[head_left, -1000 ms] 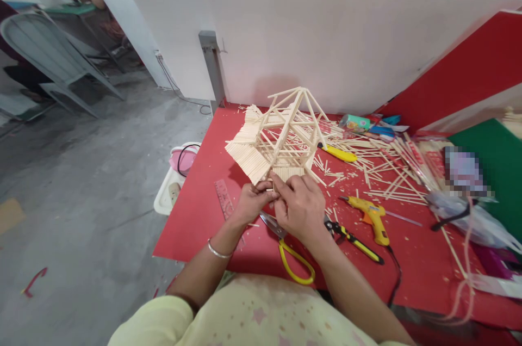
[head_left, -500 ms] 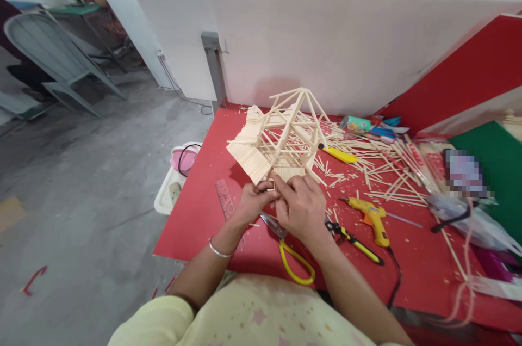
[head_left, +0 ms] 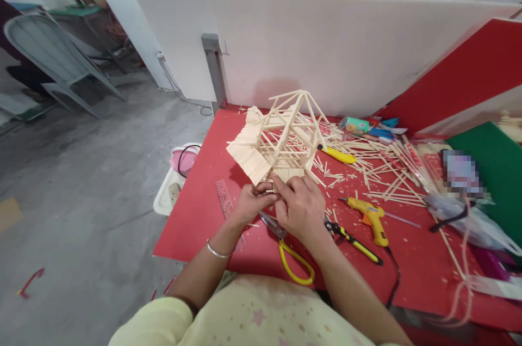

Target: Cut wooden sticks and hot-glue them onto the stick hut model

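A model house built of thin wooden sticks stands on the red table. Both of my hands meet at its near bottom edge. My left hand pinches a short wooden stick against the model's base. My right hand is closed too, its fingertips pressing on the same stick beside the left hand. Just below my hands lie yellow-handled scissors and yellow-and-black pliers.
A yellow glue gun with its cord lies right of my hands. Loose sticks litter the table's right half, with a yellow cutter, a ruler, and plastic bags. White foam boards stand behind. A white tray sits off the left edge.
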Tool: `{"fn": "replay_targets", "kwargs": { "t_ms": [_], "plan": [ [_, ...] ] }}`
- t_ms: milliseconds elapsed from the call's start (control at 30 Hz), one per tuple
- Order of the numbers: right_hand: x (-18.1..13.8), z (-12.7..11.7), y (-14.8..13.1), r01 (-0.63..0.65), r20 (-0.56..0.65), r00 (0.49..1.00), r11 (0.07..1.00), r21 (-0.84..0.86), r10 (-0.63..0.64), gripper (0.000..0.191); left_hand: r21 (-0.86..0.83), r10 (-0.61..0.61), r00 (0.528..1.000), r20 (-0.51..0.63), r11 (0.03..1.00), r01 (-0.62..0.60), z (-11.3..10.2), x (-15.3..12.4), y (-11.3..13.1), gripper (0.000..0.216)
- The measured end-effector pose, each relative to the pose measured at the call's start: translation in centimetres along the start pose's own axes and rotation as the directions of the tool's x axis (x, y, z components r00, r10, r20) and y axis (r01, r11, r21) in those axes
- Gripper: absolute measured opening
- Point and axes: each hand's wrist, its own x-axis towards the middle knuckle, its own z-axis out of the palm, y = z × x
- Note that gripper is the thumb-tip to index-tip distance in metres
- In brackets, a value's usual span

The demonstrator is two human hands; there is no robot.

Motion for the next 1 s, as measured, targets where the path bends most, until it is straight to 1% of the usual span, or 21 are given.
{"fn": "replay_targets", "kwargs": {
  "t_ms": [167, 333, 500, 633, 767, 867, 1000],
  "plan": [
    [0.0, 0.1, 0.1, 0.0, 0.012, 1.0, 1.0, 0.004, 0.0, 0.051, -0.014, -0.004, 0.999, 0.046, 1.0, 0.005, -0.5, -0.2, -0.3, 0.034],
    [-0.2, 0.1, 0.1, -0.005, 0.01, 1.0, 1.0, 0.013, 0.005, 0.052, 0.024, -0.023, 0.999, 0.032, 0.999, 0.022, -1.0, -0.2, -0.7, 0.039],
    [-0.2, 0.0, 0.1, -0.007, 0.025, 1.0, 1.0, 0.01, 0.007, 0.053, 0.098, 0.004, 0.999, -0.039, 0.995, 0.0, -1.0, 0.0, -0.9, 0.041],
    [-0.1, 0.0, 0.2, -0.005, 0.027, 1.0, 1.0, 0.006, 0.005, 0.055, 0.038, 0.062, 0.99, -0.126, 0.998, -0.058, -0.5, 0.0, -0.7, 0.034],
    [-0.1, 0.1, 0.2, 0.002, 0.019, 1.0, 1.0, -0.001, -0.002, 0.057, -0.04, 0.047, 0.984, -0.174, 0.998, -0.055, -0.1, 0.0, -0.5, 0.031],
    [-0.1, 0.0, 0.2, 0.004, 0.016, 1.0, 1.0, -0.007, -0.004, 0.058, -0.044, 0.049, 0.979, -0.199, 0.997, -0.059, 0.0, 0.0, -0.6, 0.029],
    [-0.2, 0.0, 0.2, 0.009, 0.027, 1.0, 1.0, -0.016, -0.009, 0.059, -0.016, 0.101, 0.968, -0.231, 0.994, -0.107, -0.1, -0.2, -0.7, 0.026]
  ]
}}
